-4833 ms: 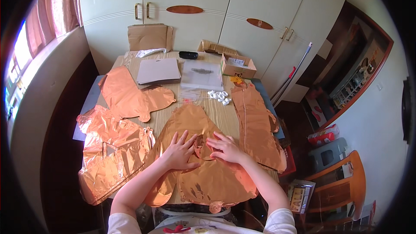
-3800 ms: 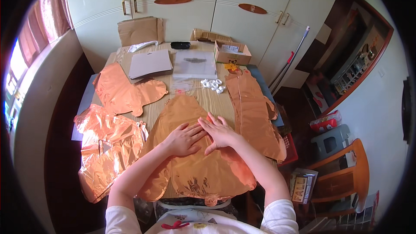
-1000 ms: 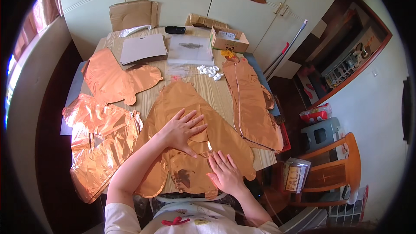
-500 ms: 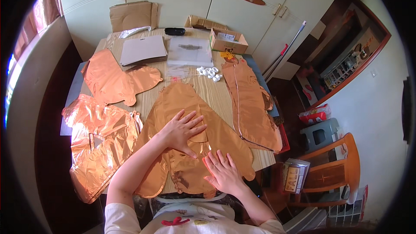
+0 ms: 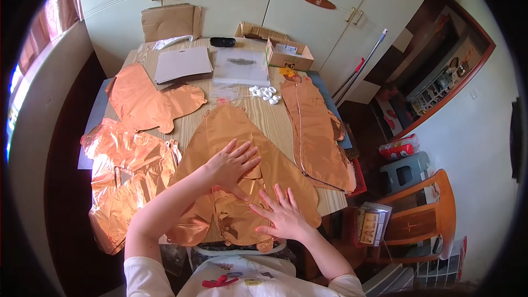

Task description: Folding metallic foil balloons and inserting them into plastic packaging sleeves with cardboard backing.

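A flat, uninflated rose-gold foil balloon (image 5: 220, 126) is spread across the near middle of the table, its lower part folded and creased. My left hand (image 5: 234, 166) lies on its middle with the fingers spread. Lower and to the right, my right hand (image 5: 283, 217) rests on or just over the same foil, fingers fanned out and the thumb pointing left. Neither hand grips anything. At the left lie a shiny, crumpled foil balloon (image 5: 129, 181) and, beyond it, a smoother one (image 5: 137, 99). A long pile of folded foil balloons (image 5: 316, 132) sits along the right side.
Toward the back of the wooden table (image 5: 264, 118) are grey card sheets (image 5: 181, 63), a clear plastic packet (image 5: 240, 66), white ribbon rolls (image 5: 265, 94), a black item (image 5: 222, 42) and an open carton (image 5: 289, 55). A wooden chair (image 5: 421, 217) stands at the right.
My right hand's fingers have spread wider, its index finger reaching further left. My left hand stays in place, while its forearm has shifted slightly to the left.
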`<move>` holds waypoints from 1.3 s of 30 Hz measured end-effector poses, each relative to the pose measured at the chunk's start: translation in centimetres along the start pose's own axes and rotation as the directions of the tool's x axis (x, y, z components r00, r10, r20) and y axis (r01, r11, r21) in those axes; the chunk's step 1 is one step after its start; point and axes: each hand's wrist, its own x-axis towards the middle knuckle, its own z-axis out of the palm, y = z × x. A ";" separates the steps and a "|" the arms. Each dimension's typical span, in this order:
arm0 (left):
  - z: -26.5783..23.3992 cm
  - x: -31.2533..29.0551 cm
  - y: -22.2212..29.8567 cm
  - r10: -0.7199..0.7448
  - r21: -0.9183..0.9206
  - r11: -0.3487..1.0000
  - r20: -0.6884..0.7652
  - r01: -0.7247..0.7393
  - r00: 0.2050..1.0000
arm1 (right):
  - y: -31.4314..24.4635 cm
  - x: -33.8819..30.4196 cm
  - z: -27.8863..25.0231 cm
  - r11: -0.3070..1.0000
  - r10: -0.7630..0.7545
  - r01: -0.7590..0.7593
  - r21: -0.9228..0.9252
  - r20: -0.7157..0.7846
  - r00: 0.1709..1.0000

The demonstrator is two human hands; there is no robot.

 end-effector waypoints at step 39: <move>1.5 0.0 0.7 -0.009 -0.088 0.996 -0.080 0.002 0.997 | 1.4 -5.0 -0.3 0.952 -0.268 0.284 0.112 -0.143 0.953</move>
